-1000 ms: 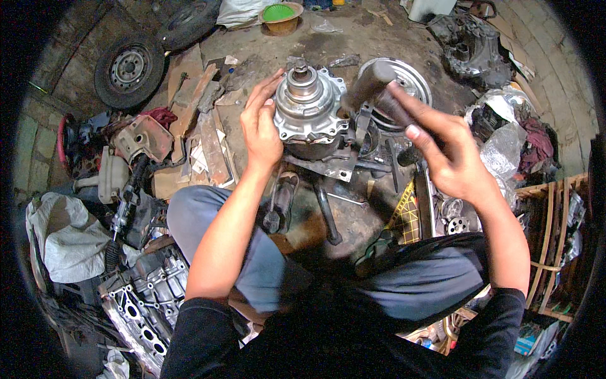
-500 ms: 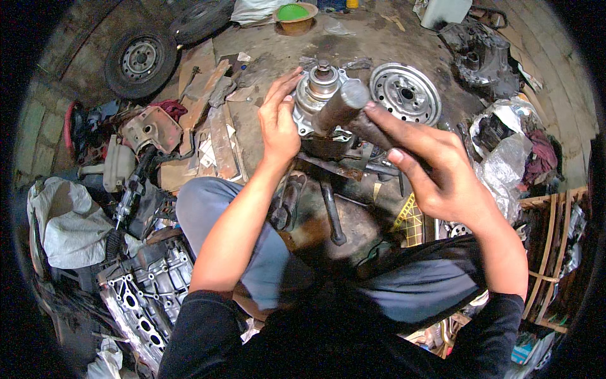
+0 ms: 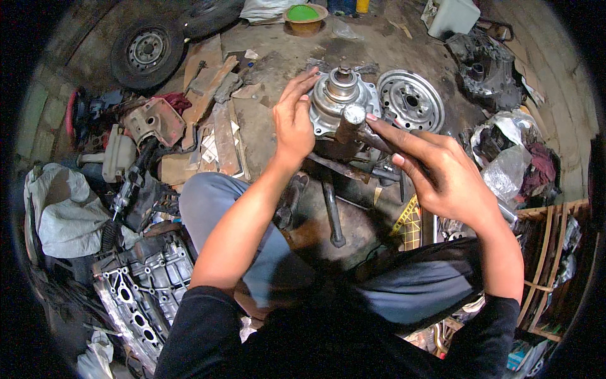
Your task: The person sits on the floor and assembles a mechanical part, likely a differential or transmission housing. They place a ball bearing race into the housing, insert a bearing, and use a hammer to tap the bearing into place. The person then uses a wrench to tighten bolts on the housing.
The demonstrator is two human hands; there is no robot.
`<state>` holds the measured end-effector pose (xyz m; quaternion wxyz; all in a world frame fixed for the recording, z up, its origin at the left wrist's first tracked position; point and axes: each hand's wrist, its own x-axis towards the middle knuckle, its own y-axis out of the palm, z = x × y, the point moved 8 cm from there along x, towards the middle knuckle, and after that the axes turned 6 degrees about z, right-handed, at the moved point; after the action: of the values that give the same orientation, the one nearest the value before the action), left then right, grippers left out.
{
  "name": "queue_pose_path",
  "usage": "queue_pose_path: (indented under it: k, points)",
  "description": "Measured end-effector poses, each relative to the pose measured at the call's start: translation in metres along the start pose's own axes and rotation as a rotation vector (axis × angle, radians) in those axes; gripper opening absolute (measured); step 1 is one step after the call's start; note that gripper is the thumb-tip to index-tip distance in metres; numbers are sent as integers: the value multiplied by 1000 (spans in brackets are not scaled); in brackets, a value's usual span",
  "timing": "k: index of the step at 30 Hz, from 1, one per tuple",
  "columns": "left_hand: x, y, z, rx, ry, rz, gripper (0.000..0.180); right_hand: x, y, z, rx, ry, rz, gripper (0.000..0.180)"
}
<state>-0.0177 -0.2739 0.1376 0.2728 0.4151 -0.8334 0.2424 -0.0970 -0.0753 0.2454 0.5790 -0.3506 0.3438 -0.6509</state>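
Note:
A silvery metal housing [image 3: 325, 104] with a bolted flange and a stepped round hub stands in front of me on dark metal parts. My left hand [image 3: 295, 123] lies against its left side, fingers stretched along the flange and thumb beside them. My right hand [image 3: 445, 174] is closed round the handle of a hammer, index finger laid along it. The hammer's thick cylindrical head [image 3: 351, 128] hangs over the near right part of the housing and hides that part. Whether the head touches the housing I cannot tell.
A bare steel wheel rim [image 3: 411, 101] lies just behind the hammer. An engine cylinder head [image 3: 148, 284] is at lower left, below a white sack [image 3: 69, 211]. Tyre-mounted wheel [image 3: 146, 52] stands far left. A dark bar [image 3: 332, 215] and yellow mesh [image 3: 407, 227] lie between my legs.
The hammer head has dropped away from me, down toward the housing. My left hand stays against the housing's side. The whole view has shifted slightly.

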Motion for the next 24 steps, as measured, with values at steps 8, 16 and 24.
queue_pose_path:
  k: [8,16,24]
  points:
    - [-3,2,9,-241,-88,-29,56,17,-1,17,72,-79,-24,50]
    - [1,-4,3,-103,29,-24,55,35,9,16,-40,83,142,50]
    - [-2,-2,4,-97,6,-29,51,36,9,18,-12,104,143,51]
